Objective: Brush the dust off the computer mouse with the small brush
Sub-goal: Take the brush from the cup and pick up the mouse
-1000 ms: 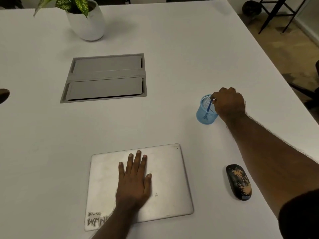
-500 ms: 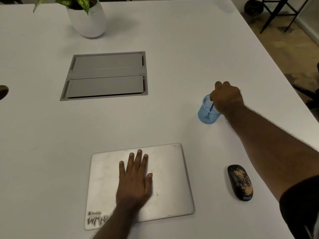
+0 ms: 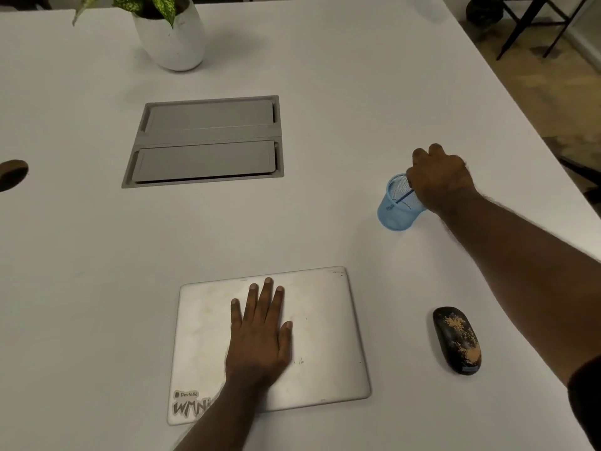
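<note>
Mouse (image 3: 457, 340) first: it lies dusty on the white table (image 3: 325, 222), near the person's right side, its long axis running roughly away from them and leaning a little to the left at the far end. The right hand (image 3: 439, 179) is well beyond it, up at the blue mesh cup (image 3: 398, 206), fingers closed down over the rim and seemingly pinched on the top of the small brush (image 3: 405, 198) — the thin blue handle slants down inside the mesh, and the cup looks tipped toward the left. From that hand the mouse lies back toward the body and slightly to the right, so I'd judge the coming move is a lift clear of the cup and a draw back along the forearm's own line. The right hand is plainly the nearer one. The left hand (image 3: 260, 333) rests flat and open on a closed silver laptop (image 3: 325, 336), grasping nothing. Nothing else shows in the cup.
</note>
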Available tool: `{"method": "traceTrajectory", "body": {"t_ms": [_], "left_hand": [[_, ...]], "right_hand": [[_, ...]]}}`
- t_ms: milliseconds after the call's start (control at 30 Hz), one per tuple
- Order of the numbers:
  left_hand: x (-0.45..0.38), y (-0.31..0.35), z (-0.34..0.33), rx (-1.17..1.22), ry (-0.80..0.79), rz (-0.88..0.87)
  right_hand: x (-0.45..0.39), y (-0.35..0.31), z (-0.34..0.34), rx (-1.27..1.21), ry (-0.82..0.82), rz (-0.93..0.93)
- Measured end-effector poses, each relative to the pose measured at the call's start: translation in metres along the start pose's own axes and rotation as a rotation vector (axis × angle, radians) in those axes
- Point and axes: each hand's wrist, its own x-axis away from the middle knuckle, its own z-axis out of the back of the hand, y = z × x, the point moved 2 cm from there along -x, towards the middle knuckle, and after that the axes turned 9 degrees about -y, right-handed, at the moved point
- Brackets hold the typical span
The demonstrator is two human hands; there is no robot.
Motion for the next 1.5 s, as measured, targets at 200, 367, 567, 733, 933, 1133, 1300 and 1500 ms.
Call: {"method": "traceTrajectory", "body": {"t_ms": [200, 367, 567, 733, 933, 1133, 1300, 1500], "left_hand": [[0.000, 0.000, 0.002, 0.003, 0.019, -0.010], [0.000, 0.001, 0.003, 0.006, 0.006, -0.019], [-0.011, 0.023, 0.022, 0.138, 0.055, -0.025], [-0.015, 0.126, 0.031, 0.694, 0.017, -0.171], [-0.008, 0.226, 0.008, 0.952, -0.450, 0.044], [-0.026, 0.238, -0.039, 1.027, -0.528, 0.223], [-0.024, 0.258, -0.026, 1.163, -0.577, 0.251], [-0.026, 0.266, -0.028, 1.224, -0.540, 0.340]], "right_hand": [[0.044, 0.037, 0.015, -0.375, 0.190, -0.056], [0.134, 0.057, 0.002, -0.855, 0.191, -0.288], [0.253, 0.028, -0.074, -1.608, 0.026, -0.830], [0.304, -0.027, -0.095, -2.059, -0.058, -1.023], [0.301, -0.047, -0.096, -2.137, -0.055, -1.056], [0.291, -0.045, -0.095, -2.162, -0.083, -1.046], [0.289, -0.048, -0.095, -2.233, -0.079, -1.101], [0.291, -0.049, -0.095, -2.233, -0.070, -1.124]]}}
